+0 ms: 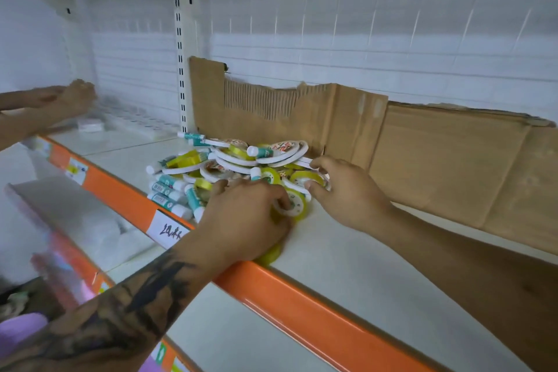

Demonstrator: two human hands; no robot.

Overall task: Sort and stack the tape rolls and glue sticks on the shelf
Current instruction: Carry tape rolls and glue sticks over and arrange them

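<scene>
Shelf: a white metal shelf board (347,254) with a glossy orange front edge strip (302,305); a white paper label with handwritten marks (169,231) sits on that strip.
Pile: a loose heap on the shelf, left of centre, mixing rolls and sticks with no order to it.
Tape rolls: small yellow-green translucent tape rolls with white printed cores (294,201), some flat, some tilted; among them lie wider flat white rings with printed paper faces (280,149), overlapping one another at the top of the heap.
Glue sticks: teal-and-white plastic glue sticks with white caps (169,187), mostly lying on their sides at the left and front of the heap; one more (193,138) lies at the back.
Left hand: the left hand (247,220), on a tattooed forearm, pinches one yellow-green roll between thumb and curled fingers; another roll (270,255) shows under the wrist at the shelf edge.
Right hand: the right hand (341,190) has fingers curled round a yellow-green roll (308,180) at the heap's right side.
Backing: a torn brown corrugated cardboard sheet (422,154) stands against the white slatted back wall behind the heap.
Far left: another person's hands (69,96), blurred, over the next bay.
</scene>
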